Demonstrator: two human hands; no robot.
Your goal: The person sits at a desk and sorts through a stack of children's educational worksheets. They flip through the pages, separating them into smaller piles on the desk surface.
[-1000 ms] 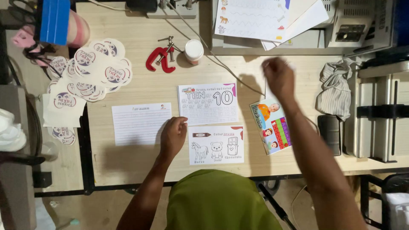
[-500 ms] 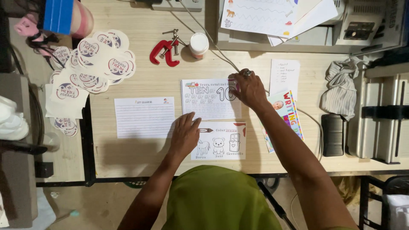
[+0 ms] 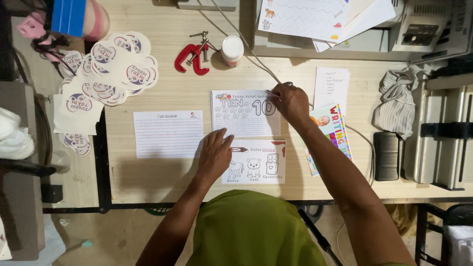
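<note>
Right hand (image 3: pixel 290 102) now at number worksheet's (image 3: pixel 245 113) corner, wooden table (image 3: pixel 157 177).

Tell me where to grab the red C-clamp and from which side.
Grip the red C-clamp by its curved red frame, coming straight down from above. It lies flat on the desk, its metal screw pointing toward the white jar, so the frame's left side looks freest.

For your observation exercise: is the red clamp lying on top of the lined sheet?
No, the red clamp lies on bare table, apart from the lined sheet.
</note>
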